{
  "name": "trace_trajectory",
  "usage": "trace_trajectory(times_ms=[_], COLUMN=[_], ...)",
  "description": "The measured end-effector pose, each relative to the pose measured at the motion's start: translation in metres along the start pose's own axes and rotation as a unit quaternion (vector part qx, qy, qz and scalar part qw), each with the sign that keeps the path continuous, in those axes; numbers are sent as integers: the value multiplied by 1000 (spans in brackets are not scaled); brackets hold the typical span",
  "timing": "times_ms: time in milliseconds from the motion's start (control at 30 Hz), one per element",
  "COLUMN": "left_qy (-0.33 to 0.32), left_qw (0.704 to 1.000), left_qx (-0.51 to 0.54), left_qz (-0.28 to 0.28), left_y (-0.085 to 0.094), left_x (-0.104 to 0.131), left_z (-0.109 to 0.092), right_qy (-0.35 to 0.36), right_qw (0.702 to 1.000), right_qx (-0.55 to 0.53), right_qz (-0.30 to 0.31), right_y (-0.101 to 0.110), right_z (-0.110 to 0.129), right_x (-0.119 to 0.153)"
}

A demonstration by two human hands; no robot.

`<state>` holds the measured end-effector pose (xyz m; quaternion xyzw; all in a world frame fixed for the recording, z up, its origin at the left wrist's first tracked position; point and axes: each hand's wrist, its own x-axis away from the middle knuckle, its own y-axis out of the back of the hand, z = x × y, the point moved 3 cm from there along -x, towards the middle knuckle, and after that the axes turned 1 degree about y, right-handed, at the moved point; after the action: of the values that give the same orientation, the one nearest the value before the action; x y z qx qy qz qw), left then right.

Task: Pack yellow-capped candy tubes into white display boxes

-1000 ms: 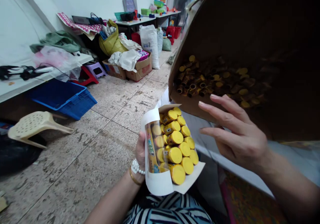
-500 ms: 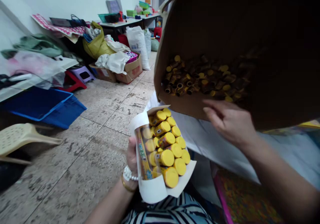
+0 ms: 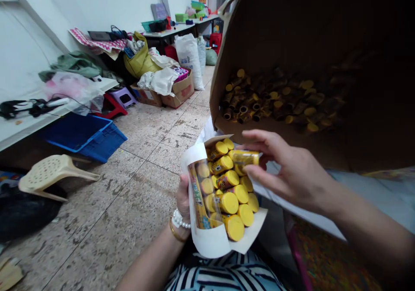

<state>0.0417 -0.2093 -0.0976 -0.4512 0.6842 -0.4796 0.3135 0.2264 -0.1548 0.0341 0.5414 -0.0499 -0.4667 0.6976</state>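
My left hand holds a white cardboard box with a clear window, tilted with its open side facing up and right. Inside it stand several small yellow-capped tubes in rows, caps outward. My right hand has its thumb and fingers round one yellow tube, which lies sideways over the upper right of the filled rows. Some of its fingertips are hidden behind that tube. Beyond my hands, a big brown carton lies open toward me with a heap of loose tubes inside.
A blue crate and a cream plastic stool stand on the floor to the left. Farther back are cartons, a white sack and long tables. A pink-edged container sits at lower right.
My right hand has come from the carton's front edge to the white box, and a yellow tube now shows in its fingers. My left hand still holds the box; the view has shifted left.
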Motion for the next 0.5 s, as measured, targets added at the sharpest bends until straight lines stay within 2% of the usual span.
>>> trace_trajectory(times_ms=[67, 133, 200, 267, 333, 400, 433, 467, 500], left_qy=[-2, -10, -25, -28, -5, 23, 29, 29, 22], left_qw=[1000, 998, 992, 988, 987, 983, 980, 979, 980], left_qx=[-5, 2, 23, 42, 39, 21, 15, 13, 14], left_qz=[15, 68, 123, 143, 156, 182, 195, 200, 196], left_y=[-4, -10, -15, -16, -16, -14, -14, -13, -12], left_x=[0, 2, 4, 5, 5, 5, 6, 6, 6], left_z=[1, 1, -2, -5, -9, -14, -16, -19, -21], right_qy=[48, 119, 178, 201, 141, -14, -109, -185, -226], right_qw=[999, 992, 981, 976, 989, 992, 972, 948, 932], right_qx=[-17, -23, -39, -61, -42, 58, 147, 224, 264], right_qz=[10, 34, 59, 48, -21, -110, -148, -131, -99], right_y=[-5, -15, -23, -24, -13, 8, 20, 29, 35], right_z=[27, 45, 54, 47, 19, -33, -64, -95, -124], right_x=[-7, -10, -12, -15, -17, -14, -9, -3, 3])
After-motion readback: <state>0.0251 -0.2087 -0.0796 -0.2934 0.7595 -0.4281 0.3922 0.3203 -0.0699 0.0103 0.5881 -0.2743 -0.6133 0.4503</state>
